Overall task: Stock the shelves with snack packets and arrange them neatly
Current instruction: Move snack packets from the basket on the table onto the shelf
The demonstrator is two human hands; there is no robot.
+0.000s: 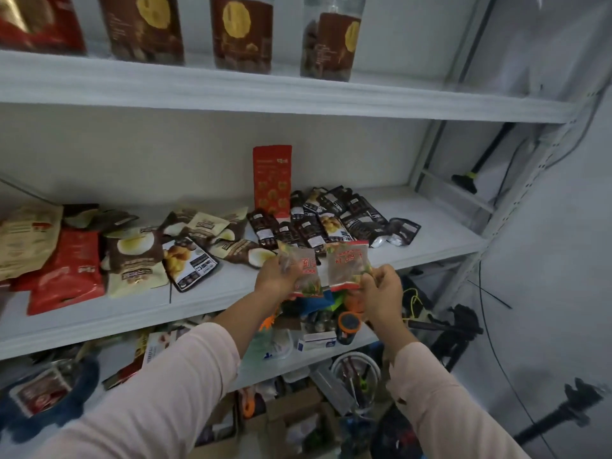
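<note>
My left hand [276,276] grips a clear snack packet with red print [303,268], and my right hand [384,293] pinches a second, matching packet [347,265]. Both packets hang side by side just above the front edge of the white middle shelf [440,226]. On that shelf lie loose dark snack packets [318,220], brown-and-cream coconut packets [198,230], red bags [71,270] and a beige bag [26,240] at the left. An orange-red pouch [272,180] stands upright against the back wall.
The top shelf [265,91] carries clear jars with brown labels [326,38]. The lower shelf holds cluttered tools, small boxes and an orange-lidded jar [348,326]. Cardboard boxes sit below. Black tripods [460,329] and cables stand to the right of the perforated shelf post [516,193].
</note>
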